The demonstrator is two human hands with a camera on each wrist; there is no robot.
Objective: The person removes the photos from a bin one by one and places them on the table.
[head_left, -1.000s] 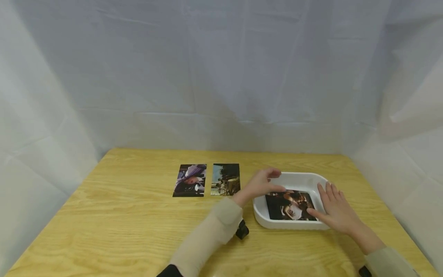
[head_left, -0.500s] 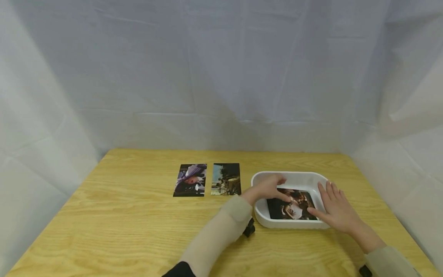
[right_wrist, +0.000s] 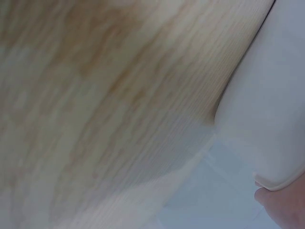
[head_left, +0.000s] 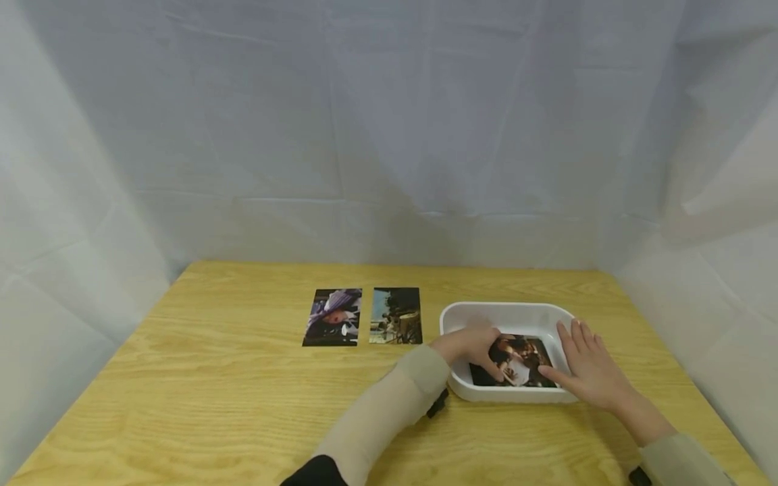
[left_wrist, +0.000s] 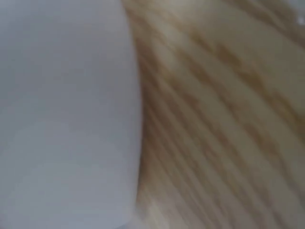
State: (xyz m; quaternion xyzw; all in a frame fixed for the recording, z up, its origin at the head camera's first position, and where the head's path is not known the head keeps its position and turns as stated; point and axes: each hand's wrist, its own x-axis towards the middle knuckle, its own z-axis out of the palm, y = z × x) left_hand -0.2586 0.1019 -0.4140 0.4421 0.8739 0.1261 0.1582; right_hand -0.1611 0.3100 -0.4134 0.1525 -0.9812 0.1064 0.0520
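A white tray [head_left: 504,310] with rounded corners stands on the right part of the table, and a dark photo [head_left: 519,361] lies flat inside it. My left hand [head_left: 473,347] reaches over the tray's left rim. Its thumb and index finger are spread over the photo's left part; the other fingers are hidden. My right hand [head_left: 586,364] rests on the tray's right rim with straight fingers, its thumb reaching the photo's right edge. In the right wrist view, a bit of that hand [right_wrist: 287,202] shows beside the tray wall [right_wrist: 267,105].
Two more photos lie left of the tray: one with a purple hat [head_left: 333,317], one with an outdoor scene [head_left: 395,316]. The wooden table [head_left: 243,391] is bordered by white sheeting [head_left: 389,135]. The left wrist view shows the tray's outer wall [left_wrist: 66,114] close up.
My left hand has moved from above the tray's left side down into it, its thumb and index finger now lower over the photo. My right hand and the other photos have stayed put.
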